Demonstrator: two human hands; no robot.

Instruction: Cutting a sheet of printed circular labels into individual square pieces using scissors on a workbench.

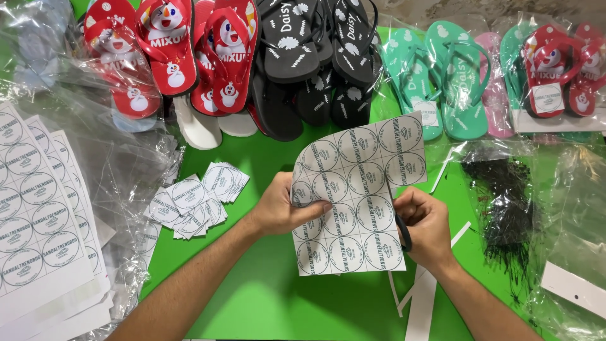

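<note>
A white sheet of round printed labels (357,201), ruled into squares by thin grid lines, is held upright above a green table top, its upper edge curling toward the camera and its top-left corner already cut away in a step. Black-handled scissors (404,232) sit at the sheet's right edge, only one dark loop showing, the blades hidden behind the paper. The sheet bends slightly along its left side, where it is pinched.
</note>
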